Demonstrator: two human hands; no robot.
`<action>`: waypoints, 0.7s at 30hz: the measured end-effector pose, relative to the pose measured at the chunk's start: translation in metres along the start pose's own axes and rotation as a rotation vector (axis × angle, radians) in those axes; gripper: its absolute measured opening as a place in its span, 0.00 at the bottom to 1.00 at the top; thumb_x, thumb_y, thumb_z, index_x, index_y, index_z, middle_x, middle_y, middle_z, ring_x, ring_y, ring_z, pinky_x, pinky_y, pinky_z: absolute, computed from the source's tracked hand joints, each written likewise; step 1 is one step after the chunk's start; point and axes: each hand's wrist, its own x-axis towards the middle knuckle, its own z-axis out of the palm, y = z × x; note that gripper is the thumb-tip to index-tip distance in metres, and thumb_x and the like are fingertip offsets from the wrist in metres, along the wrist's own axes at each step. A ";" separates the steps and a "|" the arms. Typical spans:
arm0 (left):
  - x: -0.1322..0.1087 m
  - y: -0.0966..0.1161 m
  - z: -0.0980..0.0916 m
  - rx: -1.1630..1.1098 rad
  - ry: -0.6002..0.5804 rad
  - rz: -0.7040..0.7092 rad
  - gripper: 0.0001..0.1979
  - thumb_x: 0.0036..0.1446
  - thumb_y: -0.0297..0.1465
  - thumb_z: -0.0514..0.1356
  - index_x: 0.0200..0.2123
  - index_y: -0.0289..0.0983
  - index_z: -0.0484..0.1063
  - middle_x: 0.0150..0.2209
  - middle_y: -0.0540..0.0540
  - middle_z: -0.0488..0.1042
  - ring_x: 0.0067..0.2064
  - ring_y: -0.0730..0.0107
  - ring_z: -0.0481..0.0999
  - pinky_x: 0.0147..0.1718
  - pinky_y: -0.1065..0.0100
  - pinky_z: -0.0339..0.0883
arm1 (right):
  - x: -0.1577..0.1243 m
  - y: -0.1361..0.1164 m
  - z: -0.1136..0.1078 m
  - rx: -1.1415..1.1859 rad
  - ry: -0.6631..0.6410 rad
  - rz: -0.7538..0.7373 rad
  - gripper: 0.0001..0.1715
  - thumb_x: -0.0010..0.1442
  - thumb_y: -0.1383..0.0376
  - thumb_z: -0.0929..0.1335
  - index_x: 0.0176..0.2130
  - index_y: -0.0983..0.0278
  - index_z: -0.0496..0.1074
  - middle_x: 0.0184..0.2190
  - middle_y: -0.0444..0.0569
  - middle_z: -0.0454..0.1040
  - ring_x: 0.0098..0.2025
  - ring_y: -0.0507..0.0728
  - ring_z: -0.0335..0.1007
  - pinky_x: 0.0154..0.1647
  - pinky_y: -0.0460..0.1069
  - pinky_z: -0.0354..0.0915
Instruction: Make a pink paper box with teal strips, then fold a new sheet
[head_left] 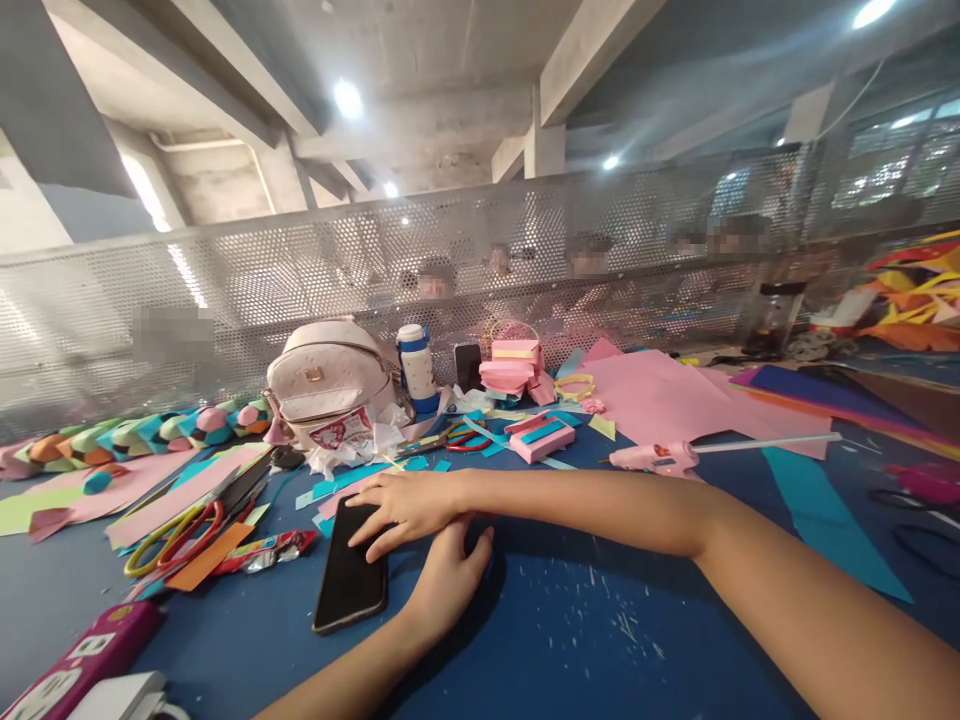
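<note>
A dark phone (351, 585) lies face up on the blue table, its screen black. My right hand (409, 508) reaches across from the right, fingers spread and resting on the phone's upper part without gripping it. My left hand (448, 582) is just right of the phone, below my right wrist. Its thumb sticks out, while its other fingers are hidden under that wrist. Behind my hands are strips of blue paper (352, 484) and red-handled scissors (469, 437). A pink paper box with a blue strip (541, 438) sits beyond my right forearm.
A pink glue gun (655, 458) with a long glue stick lies right, before pink paper sheets (649, 395). A pale backpack (330, 375) and white bottle (416, 368) stand at the back. Yellow-handled scissors (161, 545) and a magenta case (97, 655) are left. Behind the mesh screen (300, 285) are people.
</note>
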 end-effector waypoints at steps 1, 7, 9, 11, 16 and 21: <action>0.000 0.000 0.000 -0.001 0.004 0.003 0.14 0.58 0.33 0.57 0.47 0.38 0.75 0.50 0.43 0.78 0.56 0.52 0.73 0.60 0.51 0.61 | 0.002 0.000 0.001 0.055 0.034 0.042 0.26 0.64 0.54 0.69 0.59 0.58 0.70 0.65 0.56 0.60 0.68 0.63 0.50 0.66 0.58 0.50; 0.001 -0.003 0.000 -0.013 0.020 -0.007 0.15 0.58 0.32 0.57 0.46 0.35 0.75 0.49 0.41 0.78 0.55 0.49 0.73 0.59 0.49 0.61 | 0.016 0.004 0.017 0.299 0.096 0.485 0.68 0.49 0.41 0.73 0.71 0.67 0.40 0.70 0.66 0.44 0.71 0.70 0.40 0.66 0.61 0.52; 0.001 -0.005 0.001 -0.016 0.028 -0.020 0.15 0.58 0.32 0.57 0.46 0.34 0.75 0.48 0.39 0.78 0.55 0.48 0.73 0.59 0.48 0.61 | 0.020 0.007 0.021 0.331 0.038 0.555 0.73 0.44 0.37 0.73 0.71 0.60 0.37 0.71 0.61 0.43 0.70 0.69 0.42 0.65 0.59 0.56; 0.001 -0.006 0.001 -0.022 0.033 -0.027 0.15 0.58 0.32 0.58 0.47 0.34 0.74 0.48 0.39 0.78 0.56 0.47 0.73 0.59 0.49 0.61 | 0.023 0.009 0.024 0.351 0.007 0.596 0.74 0.40 0.36 0.74 0.71 0.55 0.36 0.71 0.57 0.44 0.70 0.68 0.45 0.62 0.57 0.61; 0.001 -0.007 0.002 -0.042 0.024 -0.028 0.16 0.58 0.32 0.57 0.48 0.33 0.73 0.51 0.39 0.76 0.57 0.49 0.71 0.60 0.50 0.60 | 0.033 0.008 0.031 0.350 0.012 0.648 0.78 0.34 0.36 0.75 0.70 0.53 0.37 0.71 0.58 0.43 0.70 0.72 0.43 0.61 0.60 0.60; 0.001 -0.007 0.002 -0.051 0.024 -0.019 0.16 0.57 0.32 0.56 0.48 0.34 0.72 0.52 0.39 0.76 0.58 0.50 0.71 0.60 0.51 0.59 | 0.037 0.003 0.032 0.368 0.013 0.682 0.80 0.33 0.36 0.76 0.71 0.55 0.37 0.70 0.58 0.45 0.70 0.73 0.41 0.65 0.63 0.54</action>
